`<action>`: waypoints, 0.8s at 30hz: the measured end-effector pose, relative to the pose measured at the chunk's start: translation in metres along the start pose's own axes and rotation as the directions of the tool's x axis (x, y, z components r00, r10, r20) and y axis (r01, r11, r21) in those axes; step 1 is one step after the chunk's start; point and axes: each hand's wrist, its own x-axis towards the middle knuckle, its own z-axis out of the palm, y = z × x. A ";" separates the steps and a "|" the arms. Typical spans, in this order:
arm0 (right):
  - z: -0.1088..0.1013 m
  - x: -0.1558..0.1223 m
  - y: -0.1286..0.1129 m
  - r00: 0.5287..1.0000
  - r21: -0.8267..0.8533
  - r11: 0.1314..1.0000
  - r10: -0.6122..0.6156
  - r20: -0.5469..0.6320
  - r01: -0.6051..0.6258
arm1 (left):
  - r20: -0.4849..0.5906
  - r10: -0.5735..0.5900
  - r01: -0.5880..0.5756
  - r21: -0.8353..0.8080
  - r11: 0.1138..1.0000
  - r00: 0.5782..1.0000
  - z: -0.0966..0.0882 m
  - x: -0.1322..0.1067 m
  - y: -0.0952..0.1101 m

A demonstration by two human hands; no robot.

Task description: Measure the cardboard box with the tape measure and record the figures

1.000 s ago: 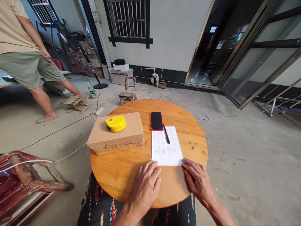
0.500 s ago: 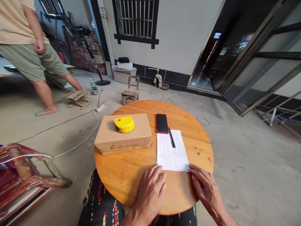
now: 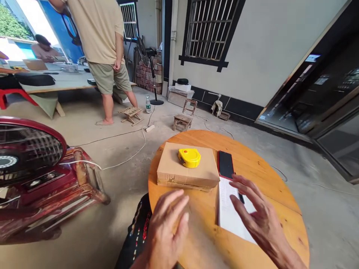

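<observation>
A cardboard box [image 3: 168, 164] lies on the round wooden table [image 3: 269, 179], with a yellow tape measure [image 3: 190, 158] on its top. My left hand [image 3: 168, 224] is nearest the front side of the box, fingers stretched out and holding nothing. Over the printed white paper [image 3: 228, 213], my right hand [image 3: 258, 213] hangs with thumb and fingers spread, also holding nothing. It hides part of the sheet and most of the black pen [image 3: 241, 198]. Just behind the paper is a red-edged phone [image 3: 226, 163], dark screen up.
To the left, a dark red fan [image 3: 30, 157] rests on a worn wooden seat [image 3: 86, 186]. Behind the table are a small wooden chair [image 3: 183, 118], a water bottle [image 3: 148, 104] and cables on the floor. A person [image 3: 103, 56] stands beside a long table [image 3: 73, 79]; others sit farther back.
Both hands have lifted off the paper's near edge. The left has gone toward the box, the right forward above the paper and pen. My view has turned left, bringing the fan into sight.
</observation>
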 end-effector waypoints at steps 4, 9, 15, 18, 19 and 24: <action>0.035 0.073 -0.029 0.983 -0.030 0.994 -0.104 0.152 0.109 | -0.098 -0.209 0.214 0.041 0.976 0.973 -0.029 0.007 -0.039; 0.076 0.127 -0.053 0.947 -0.123 0.984 -0.084 0.309 0.128 | -0.086 -0.400 0.393 -0.082 0.916 0.913 -0.034 0.017 -0.063; 0.057 0.114 -0.045 0.977 0.441 0.877 0.122 0.175 -0.189 | 0.138 -0.659 0.664 -0.306 0.682 0.740 -0.023 0.051 -0.084; 0.033 0.099 -0.027 0.946 0.763 0.596 0.318 0.063 -0.251 | 0.234 -0.663 0.687 -0.428 0.587 0.711 -0.014 0.067 -0.095; 0.027 0.095 -0.021 0.922 0.818 0.515 0.383 0.048 -0.257 | 0.258 -0.659 0.689 -0.462 0.559 0.707 -0.011 0.070 -0.097; 0.033 0.085 0.004 0.817 0.873 0.284 0.544 0.192 -0.395 | 0.408 -0.567 0.693 -0.515 0.504 0.715 -0.001 0.081 -0.088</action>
